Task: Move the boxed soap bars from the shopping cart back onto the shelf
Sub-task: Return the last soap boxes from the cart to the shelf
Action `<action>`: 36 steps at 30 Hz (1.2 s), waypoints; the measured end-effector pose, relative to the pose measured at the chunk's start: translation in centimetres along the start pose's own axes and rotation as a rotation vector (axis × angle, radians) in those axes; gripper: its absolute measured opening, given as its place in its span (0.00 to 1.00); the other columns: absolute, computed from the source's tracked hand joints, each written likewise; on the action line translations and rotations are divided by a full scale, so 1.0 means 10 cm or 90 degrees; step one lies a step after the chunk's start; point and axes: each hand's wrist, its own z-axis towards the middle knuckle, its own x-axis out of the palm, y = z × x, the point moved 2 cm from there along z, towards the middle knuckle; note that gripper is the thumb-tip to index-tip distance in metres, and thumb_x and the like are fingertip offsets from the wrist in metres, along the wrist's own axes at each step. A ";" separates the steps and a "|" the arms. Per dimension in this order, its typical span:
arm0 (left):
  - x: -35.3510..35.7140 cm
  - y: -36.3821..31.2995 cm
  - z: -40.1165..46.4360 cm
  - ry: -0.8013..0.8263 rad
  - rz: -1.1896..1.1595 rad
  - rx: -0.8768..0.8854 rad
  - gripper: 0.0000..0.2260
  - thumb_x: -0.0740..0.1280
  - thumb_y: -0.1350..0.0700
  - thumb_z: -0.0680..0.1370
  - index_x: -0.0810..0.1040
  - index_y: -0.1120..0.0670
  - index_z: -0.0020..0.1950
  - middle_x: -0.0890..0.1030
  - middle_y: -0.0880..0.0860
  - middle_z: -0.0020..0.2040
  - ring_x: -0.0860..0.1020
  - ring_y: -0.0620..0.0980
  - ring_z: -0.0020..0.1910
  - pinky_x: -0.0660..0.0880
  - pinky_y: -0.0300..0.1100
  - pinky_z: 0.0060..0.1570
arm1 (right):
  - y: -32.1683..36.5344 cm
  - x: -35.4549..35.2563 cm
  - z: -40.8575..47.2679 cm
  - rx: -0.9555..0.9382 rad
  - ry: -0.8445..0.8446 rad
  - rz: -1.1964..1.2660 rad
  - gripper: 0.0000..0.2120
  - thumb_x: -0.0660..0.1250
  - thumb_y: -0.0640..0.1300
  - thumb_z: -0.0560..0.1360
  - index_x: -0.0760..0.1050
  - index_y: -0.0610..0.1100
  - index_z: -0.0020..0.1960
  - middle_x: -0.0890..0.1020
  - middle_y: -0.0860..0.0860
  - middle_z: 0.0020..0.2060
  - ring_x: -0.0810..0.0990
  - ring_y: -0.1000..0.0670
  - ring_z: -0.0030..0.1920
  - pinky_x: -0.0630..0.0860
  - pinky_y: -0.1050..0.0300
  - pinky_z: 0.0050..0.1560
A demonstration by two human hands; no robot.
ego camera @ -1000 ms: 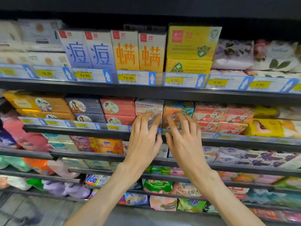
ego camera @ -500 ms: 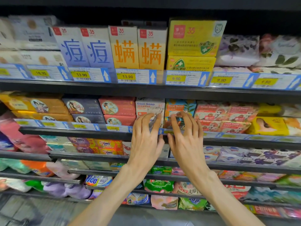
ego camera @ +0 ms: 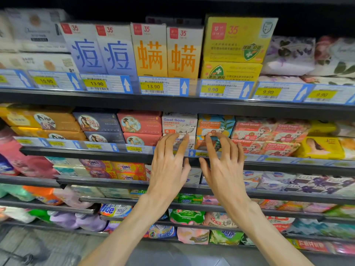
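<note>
Stacked Goat Soap boxes sit on the second shelf [ego camera: 86, 151]: a white box [ego camera: 179, 123] on top of another white one, and an orange-blue box [ego camera: 215, 124] on top of another to its right. My left hand [ego camera: 169, 166] reaches up with straight fingers, its tips at the lower white box. My right hand [ego camera: 222, 166] is beside it, fingers slightly bent, tips at the lower orange-blue box. Neither hand holds anything. The shopping cart is out of view.
Red Goat Soap boxes [ego camera: 269, 131] fill the shelf to the right, portrait-printed boxes [ego camera: 140, 121] to the left. Tall blue and orange boxes [ego camera: 149, 52] and yellow boxes [ego camera: 234, 41] stand on the shelf above. Price tags [ego camera: 153, 86] line the rails. Lower shelves hold wrapped soaps and detergent packs.
Both hands have sunk slightly and drawn a little apart, fingertips staying at the lower Goat Soap boxes. The right fingers have curled a bit more. My view has shifted a little.
</note>
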 end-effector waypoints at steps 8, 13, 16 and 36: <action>-0.16 -0.04 0.00 -0.069 -0.061 0.021 0.22 0.64 0.58 0.79 0.70 0.54 0.73 0.70 0.55 0.69 0.66 0.55 0.70 0.65 0.50 0.70 | -0.09 -0.20 -0.01 -0.039 -0.119 0.136 0.20 0.63 0.42 0.79 0.70 0.42 0.71 0.71 0.41 0.68 0.69 0.40 0.67 0.66 0.38 0.67; -0.24 -0.18 0.24 -0.123 -0.094 0.113 0.20 0.65 0.62 0.78 0.73 0.55 0.71 0.72 0.55 0.68 0.67 0.56 0.71 0.64 0.50 0.71 | -0.27 -0.35 0.22 -0.031 -0.189 0.119 0.18 0.62 0.38 0.80 0.72 0.39 0.69 0.74 0.39 0.62 0.71 0.39 0.61 0.69 0.42 0.65; -0.21 -0.24 0.42 -0.103 -0.048 0.123 0.23 0.67 0.62 0.77 0.72 0.54 0.72 0.73 0.55 0.68 0.68 0.58 0.69 0.66 0.53 0.68 | -0.36 -0.38 0.38 -0.011 -0.194 0.064 0.16 0.61 0.36 0.78 0.74 0.39 0.65 0.75 0.39 0.55 0.72 0.37 0.53 0.71 0.42 0.59; -0.13 -0.16 0.72 -0.112 -0.025 0.130 0.17 0.64 0.54 0.83 0.73 0.52 0.72 0.74 0.49 0.71 0.66 0.57 0.72 0.62 0.55 0.71 | -0.61 -0.38 0.56 -0.038 -0.130 0.070 0.16 0.65 0.48 0.79 0.77 0.44 0.64 0.80 0.42 0.56 0.74 0.37 0.57 0.71 0.41 0.55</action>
